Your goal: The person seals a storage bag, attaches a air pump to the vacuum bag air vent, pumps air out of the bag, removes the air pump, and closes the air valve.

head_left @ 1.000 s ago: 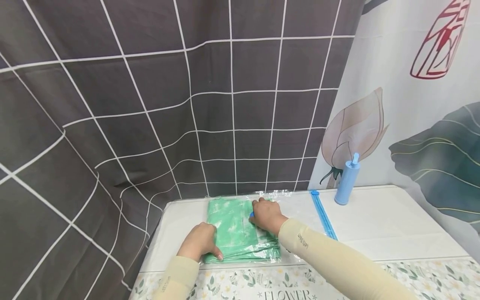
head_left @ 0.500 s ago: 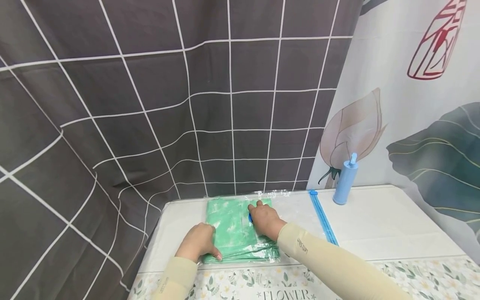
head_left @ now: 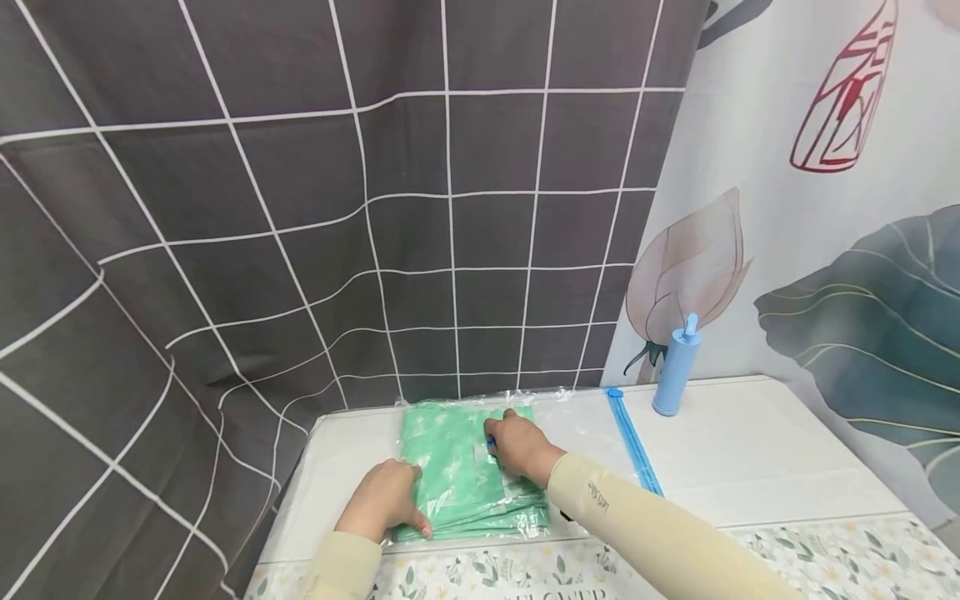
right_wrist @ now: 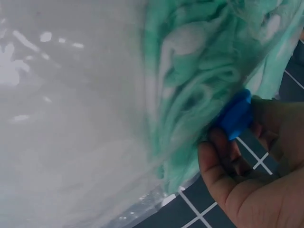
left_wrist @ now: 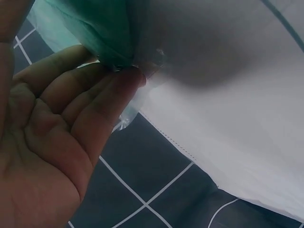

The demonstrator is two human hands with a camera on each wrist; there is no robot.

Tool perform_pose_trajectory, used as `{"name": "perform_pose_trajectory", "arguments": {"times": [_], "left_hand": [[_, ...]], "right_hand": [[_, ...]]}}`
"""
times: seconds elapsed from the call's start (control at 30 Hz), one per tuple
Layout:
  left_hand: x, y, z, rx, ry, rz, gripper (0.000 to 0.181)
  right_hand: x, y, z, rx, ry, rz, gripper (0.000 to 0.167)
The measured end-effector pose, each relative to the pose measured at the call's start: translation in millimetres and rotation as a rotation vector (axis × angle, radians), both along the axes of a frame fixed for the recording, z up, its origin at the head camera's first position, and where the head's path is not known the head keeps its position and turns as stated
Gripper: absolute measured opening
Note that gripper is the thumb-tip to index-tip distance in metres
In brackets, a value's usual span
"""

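A clear plastic storage bag [head_left: 573, 425] lies flat on the white table, with folded green and white fabric [head_left: 450, 458] inside its left part. My right hand [head_left: 521, 446] pinches a blue valve cap [right_wrist: 235, 116] on the bag's upper face; the right wrist view has the cap between thumb and fingers. At the bag's left near corner rests my left hand [head_left: 386, 496], thumb spread along the near edge. In the left wrist view, its nearly straight fingers [left_wrist: 107, 99] touch the bag's edge beside the fabric. A blue zip strip [head_left: 633, 442] runs along the bag's right end.
A light-blue hand pump [head_left: 677, 367] stands upright at the back right of the table [head_left: 757, 458]. Floral cloth [head_left: 840, 550] covers the front edge. Dark grid-patterned cloth [head_left: 487, 233] hangs behind and to the left. A small black object [head_left: 566, 517] shows beside the right sleeve.
My right fingers have shifted and turned around the blue valve cap. The left hand stays at the bag's corner. The head view has swung slightly, so the scene sits further left and lower.
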State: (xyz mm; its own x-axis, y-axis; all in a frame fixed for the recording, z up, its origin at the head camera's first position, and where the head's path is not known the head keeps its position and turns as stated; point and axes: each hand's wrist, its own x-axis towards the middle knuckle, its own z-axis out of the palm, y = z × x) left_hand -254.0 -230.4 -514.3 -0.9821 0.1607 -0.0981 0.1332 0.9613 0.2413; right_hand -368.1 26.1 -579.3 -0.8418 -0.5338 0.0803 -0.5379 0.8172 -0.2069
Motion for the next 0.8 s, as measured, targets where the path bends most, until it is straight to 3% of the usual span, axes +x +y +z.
{"name": "perform_pose_trajectory", "arguments": {"times": [0.07, 0.17, 0.27, 0.3, 0.4, 0.5, 0.57, 0.73, 0.8], "left_hand": [[0.3, 1.0, 0.7, 0.005, 0.005, -0.014, 0.103], [0.2, 3.0, -0.9, -0.001, 0.007, -0.026, 0.103], [0.5, 4.5, -3.0, -0.008, 0.02, -0.03, 0.103], [0.6, 5.2, -3.2, -0.009, 0.02, -0.03, 0.103], [1.2, 6.6, -2.7, -0.01, 0.018, -0.023, 0.103], [1.6, 7.0, -2.8, -0.007, 0.012, -0.011, 0.1], [2.0, 5.9, -3.8, -0.001, 0.015, -0.002, 0.094], [3.0, 6.6, -2.4, 0.015, 0.015, 0.007, 0.083], [3.0, 7.4, -1.2, 0.02, 0.012, 0.007, 0.079]], "right_hand": [[-1.9, 1, -2.0, 0.013, 0.013, 0.007, 0.007], [4.4, 2, 9.1, 0.034, 0.0, 0.009, 0.017], [22.7, -1, 40.1, 0.052, -0.048, -0.018, 0.02], [21.8, -1, 39.6, 0.045, -0.062, -0.021, 0.022], [5.9, 3, 16.5, 0.041, -0.057, 0.008, 0.027], [-18.9, 7, -21.5, 0.013, -0.038, 0.03, 0.032], [-16.4, 6, -17.4, 0.008, -0.038, 0.013, 0.033], [0.9, 4, 2.2, 0.041, 0.005, -0.062, 0.054], [1.2, 4, 1.6, 0.049, 0.014, -0.072, 0.05]]}}
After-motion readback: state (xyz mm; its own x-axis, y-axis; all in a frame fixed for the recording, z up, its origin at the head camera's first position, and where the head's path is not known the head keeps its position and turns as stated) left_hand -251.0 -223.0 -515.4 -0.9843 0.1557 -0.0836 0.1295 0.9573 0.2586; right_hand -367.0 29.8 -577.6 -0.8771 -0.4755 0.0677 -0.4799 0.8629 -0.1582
